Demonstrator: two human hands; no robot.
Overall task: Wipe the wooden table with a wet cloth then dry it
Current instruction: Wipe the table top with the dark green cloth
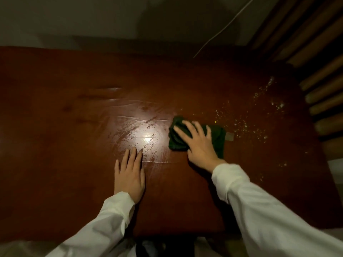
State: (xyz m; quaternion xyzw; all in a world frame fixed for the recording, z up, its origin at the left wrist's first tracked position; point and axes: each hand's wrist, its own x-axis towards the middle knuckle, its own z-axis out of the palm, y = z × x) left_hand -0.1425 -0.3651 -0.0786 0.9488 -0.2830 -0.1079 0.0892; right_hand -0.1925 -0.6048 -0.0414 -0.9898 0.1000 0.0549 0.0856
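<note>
One hand (pixel 199 145) pressing flat atop green cloth (pixel 178 138).

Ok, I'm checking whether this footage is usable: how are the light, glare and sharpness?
Head view: dim overall, with dark corners; a bright glare spot on the wet table washes out the streaks around it; the right hand on the green cloth looks slightly motion-blurred, the left hand sharper; wide-angle bending curves the table's far edge; the crumbs show as pale specks.
</note>
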